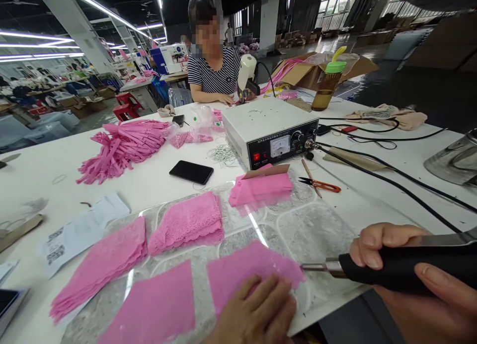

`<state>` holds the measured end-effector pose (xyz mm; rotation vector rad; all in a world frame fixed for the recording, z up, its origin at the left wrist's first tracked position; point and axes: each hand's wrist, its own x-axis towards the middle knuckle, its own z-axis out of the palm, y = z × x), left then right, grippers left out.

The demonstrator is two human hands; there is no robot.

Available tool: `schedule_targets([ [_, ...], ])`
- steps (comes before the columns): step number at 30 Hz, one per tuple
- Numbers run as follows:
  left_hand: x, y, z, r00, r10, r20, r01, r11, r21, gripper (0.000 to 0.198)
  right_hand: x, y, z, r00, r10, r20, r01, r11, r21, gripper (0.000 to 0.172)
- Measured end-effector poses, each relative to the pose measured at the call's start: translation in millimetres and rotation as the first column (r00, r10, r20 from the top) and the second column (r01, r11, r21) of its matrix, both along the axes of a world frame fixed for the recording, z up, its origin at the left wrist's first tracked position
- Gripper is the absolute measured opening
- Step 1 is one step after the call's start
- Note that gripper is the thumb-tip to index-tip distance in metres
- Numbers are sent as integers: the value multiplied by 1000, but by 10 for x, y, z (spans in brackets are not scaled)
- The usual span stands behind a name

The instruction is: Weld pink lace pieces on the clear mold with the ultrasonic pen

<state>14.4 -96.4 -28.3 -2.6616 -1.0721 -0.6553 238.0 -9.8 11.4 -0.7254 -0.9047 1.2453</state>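
Observation:
My left hand (257,309) lies with its fingers flat on a pink fabric piece (242,269), on a clear-covered grey patterned mat (313,230). My right hand (387,244) is wrapped round the black handle of a handheld ultrasonic welder (395,269). The welder's thin metal tip touches or nearly touches the right corner of that piece. Left of it lies another flat pink piece (160,304). Behind are a stack of plain pink pieces (108,264), a stack with lacy edges (190,220), and a folded pink pile (261,187) with a brown card on it.
A white control box (268,120) with a dial stands behind the mat, black cables running right. Orange thread snips (324,185), a phone (191,172) and a bundle of pink straps (126,143) lie around. Across the table sits a person (214,71) at a machine. A glass jar (454,158) stands right.

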Motion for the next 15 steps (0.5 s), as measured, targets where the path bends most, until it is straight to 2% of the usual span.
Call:
schedule_targets([
  [4,131,71,-93,1000,-22,9,22,1000,9,41,78,36,-57,998,62,31,-64,996,63,16],
  [8,194,60,-209,991,-9,131,-2,997,80,40,164,45,-176,988,132,86,-140,985,100,18],
  [11,213,51,-233,988,5,153,-20,995,96,38,153,5,-211,995,79,55,-81,996,46,17],
  [15,209,52,-215,992,16,129,-27,996,85,37,78,-50,-161,1000,12,23,-12,1000,7,15],
])
